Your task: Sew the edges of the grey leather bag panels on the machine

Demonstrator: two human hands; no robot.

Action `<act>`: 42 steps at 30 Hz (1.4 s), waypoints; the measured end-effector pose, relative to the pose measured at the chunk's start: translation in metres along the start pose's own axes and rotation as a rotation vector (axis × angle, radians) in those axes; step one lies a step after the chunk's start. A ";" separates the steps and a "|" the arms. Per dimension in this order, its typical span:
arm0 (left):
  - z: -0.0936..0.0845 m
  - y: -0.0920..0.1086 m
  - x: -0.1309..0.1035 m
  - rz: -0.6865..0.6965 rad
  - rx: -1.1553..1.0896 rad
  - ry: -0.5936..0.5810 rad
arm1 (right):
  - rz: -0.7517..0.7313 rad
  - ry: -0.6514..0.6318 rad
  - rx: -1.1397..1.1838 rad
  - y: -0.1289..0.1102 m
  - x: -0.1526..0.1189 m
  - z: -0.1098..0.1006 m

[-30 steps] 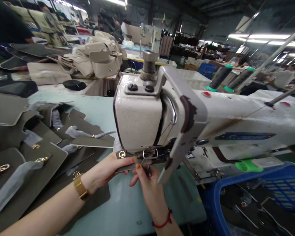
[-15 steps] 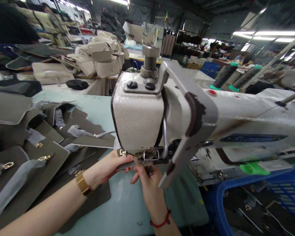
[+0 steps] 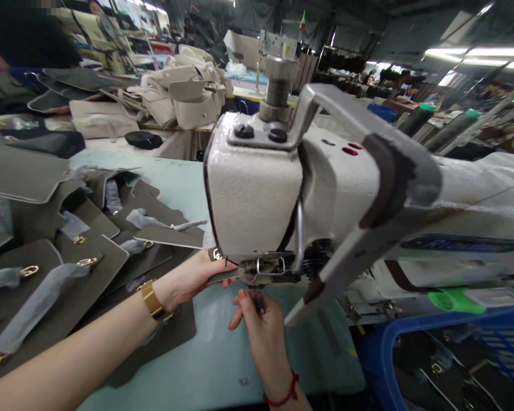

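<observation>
My left hand (image 3: 192,278) is closed on a dark grey bag panel (image 3: 223,276) with a gold fitting, its thumb on top at the left of the sewing machine head (image 3: 255,194). Most of that panel is hidden behind the machine head and hand. Just below the presser area, my right hand (image 3: 263,328) has its fingers curled and pressed together, thumb upward. Whatever it may hold is too dark and small to make out. A gap shows between the right hand and the panel.
Grey bag panels (image 3: 21,245) with wrapped straps and gold clasps lie heaped at left. A blue basket (image 3: 379,354) of similar pieces stands at lower right. The machine's metal guard (image 3: 338,268) slants down beside my right hand. Beige bags (image 3: 192,97) are piled behind.
My right hand has drawn back from the panel's edge, toward me. My left hand keeps its grip on the panel. The head view has shifted slightly, and the machine looks closer.
</observation>
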State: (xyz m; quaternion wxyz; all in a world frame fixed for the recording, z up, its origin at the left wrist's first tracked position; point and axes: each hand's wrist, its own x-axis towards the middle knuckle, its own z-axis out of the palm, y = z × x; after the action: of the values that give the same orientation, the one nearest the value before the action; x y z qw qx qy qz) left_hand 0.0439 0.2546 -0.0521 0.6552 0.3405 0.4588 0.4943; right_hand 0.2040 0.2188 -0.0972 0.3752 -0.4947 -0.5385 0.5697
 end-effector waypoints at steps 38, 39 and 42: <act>0.102 -0.081 -0.039 -0.067 -0.482 0.701 | 0.084 -0.007 0.072 0.018 -0.025 -0.026; 0.105 -0.082 -0.040 -0.069 -0.485 0.694 | 0.090 -0.004 0.070 0.018 -0.026 -0.027; 0.109 -0.083 -0.042 -0.037 -0.475 0.674 | 0.109 0.011 0.064 0.016 -0.028 -0.032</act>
State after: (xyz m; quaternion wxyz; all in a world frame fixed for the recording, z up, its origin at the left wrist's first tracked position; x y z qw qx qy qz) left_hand 0.1701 0.1923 -0.0782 0.5376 -0.0094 0.5268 0.6583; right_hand 0.2429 0.1971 -0.1063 0.3623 -0.5139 -0.4903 0.6036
